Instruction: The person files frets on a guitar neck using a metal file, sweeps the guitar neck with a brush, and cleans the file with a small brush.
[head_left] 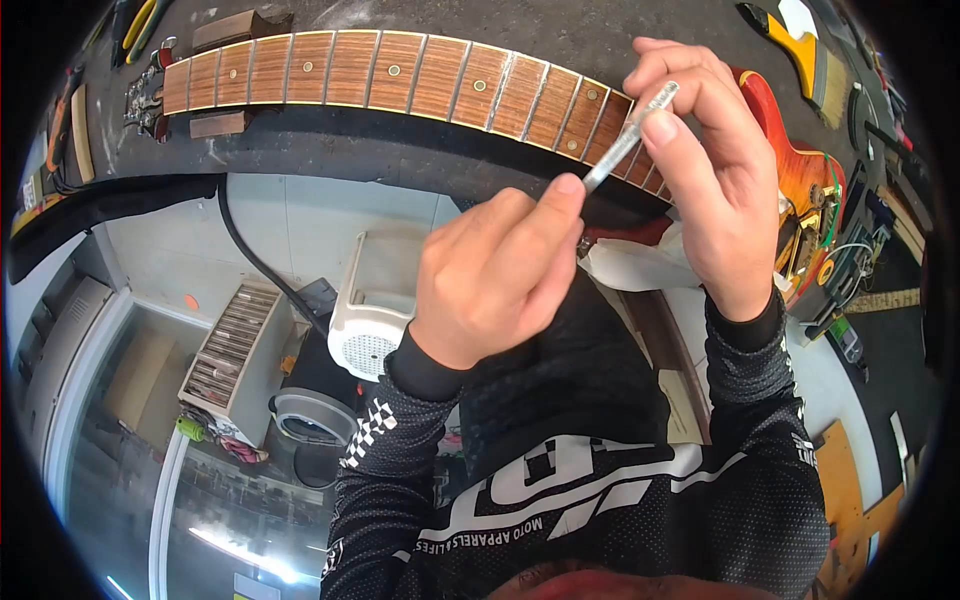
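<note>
holds a slim silvery rod [625, 145] in both hands, slanting over the lower edge of the fretboard [435, 80], near the guitar body [800, 190]. clasps the lower end at the fingertips of the left grip [490, 275], with the other fingers curled in towards the palm. pinches the upper part between thumb and fingers of the right grip [725, 180], with the glassy-looking tip poking out past the thumb. cannot tell from this view whether rod and fretboard touch.

lies face up on the dark surface [340, 155], as a whole guitar: headstock [148, 98] at the left, wooden fretboard with metal frets and round dot markers running to the right, then a glossy red-orange body, partly hidden behind the right grip. shows brighter, whitish lines along a couple of frets at mid-neck. sits between two wooden blocks near the headstock, upper block [240, 30] just beside one edge, lower block [220, 124] beside the other.

bears, at the upper right of the view, a brush [805, 60] with a yellow and black handle, well apart from both hands. has pliers [142, 28] with yellow handles at the upper left. shows a pale sheet [640, 264] hanging just below the neck, close to the right wrist, and a white plastic chair [365, 335] below, beyond the left wrist
</note>
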